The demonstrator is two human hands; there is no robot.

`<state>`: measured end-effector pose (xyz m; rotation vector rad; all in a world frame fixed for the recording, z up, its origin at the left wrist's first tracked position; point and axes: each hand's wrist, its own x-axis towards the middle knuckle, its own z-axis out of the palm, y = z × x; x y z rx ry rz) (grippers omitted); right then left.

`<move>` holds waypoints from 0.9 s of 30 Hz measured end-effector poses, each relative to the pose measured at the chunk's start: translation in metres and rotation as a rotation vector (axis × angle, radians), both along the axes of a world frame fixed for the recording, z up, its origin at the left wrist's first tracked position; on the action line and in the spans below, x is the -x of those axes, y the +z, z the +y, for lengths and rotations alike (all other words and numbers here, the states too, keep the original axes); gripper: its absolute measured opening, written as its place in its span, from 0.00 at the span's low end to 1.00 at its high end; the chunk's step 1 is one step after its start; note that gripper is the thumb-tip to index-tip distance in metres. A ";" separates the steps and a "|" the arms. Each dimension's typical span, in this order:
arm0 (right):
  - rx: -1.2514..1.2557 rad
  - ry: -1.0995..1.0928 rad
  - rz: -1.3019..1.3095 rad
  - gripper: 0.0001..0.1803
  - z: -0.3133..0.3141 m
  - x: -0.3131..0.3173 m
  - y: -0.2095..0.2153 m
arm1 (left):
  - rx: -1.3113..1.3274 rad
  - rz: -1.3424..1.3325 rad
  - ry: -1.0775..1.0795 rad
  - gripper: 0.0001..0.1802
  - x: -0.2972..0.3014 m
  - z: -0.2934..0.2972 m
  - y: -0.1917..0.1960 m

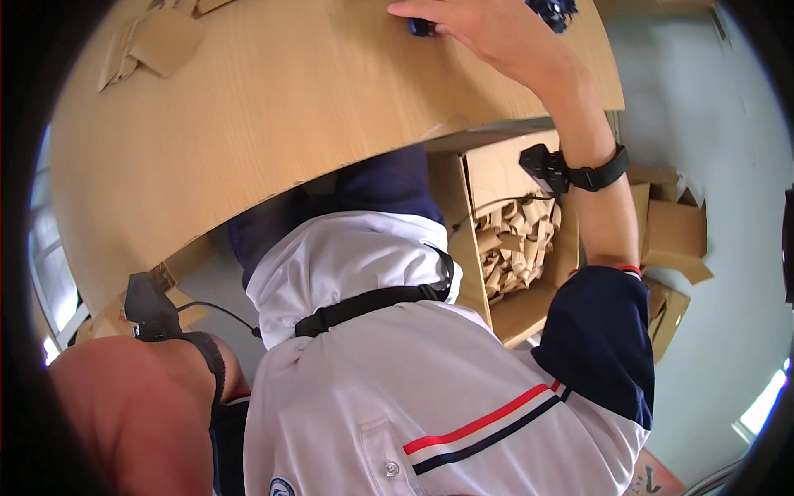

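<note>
My right hand [484, 31] reaches out over the far part of a light wooden table [273, 107] at the top of the view. Its fingers are curled on a small dark blue object [419, 28], mostly hidden under them. A heap of dark blue pieces [556, 10] lies just beyond the hand at the top edge. A black strap with a small black device [571, 171] sits on my right wrist. My left forearm [136, 405] fills the lower left with a similar black device [149, 307] on its wrist; the left hand itself is out of view.
Flat brown cardboard pieces [157, 41] lie on the table's far left. Below the table's right edge stands an open cardboard box [517, 240] with folded cardboard inserts. More cardboard boxes [674, 240] sit on the grey floor [719, 124] at the right.
</note>
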<state>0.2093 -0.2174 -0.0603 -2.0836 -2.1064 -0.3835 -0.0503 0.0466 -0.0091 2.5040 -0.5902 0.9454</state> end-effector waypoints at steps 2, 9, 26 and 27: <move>0.161 -0.136 0.027 0.15 0.005 0.000 0.008 | -0.089 0.035 0.089 0.19 0.004 0.005 0.005; -0.699 -0.228 0.768 0.14 0.018 0.007 0.039 | -0.047 0.171 0.027 0.27 -0.030 0.016 0.018; -0.731 -0.390 1.247 0.16 0.047 0.091 0.088 | 1.382 0.503 -0.188 0.14 -0.104 -0.072 -0.006; -0.729 -0.405 1.244 0.16 0.052 0.091 0.084 | 1.260 0.442 -0.050 0.12 -0.104 -0.071 -0.004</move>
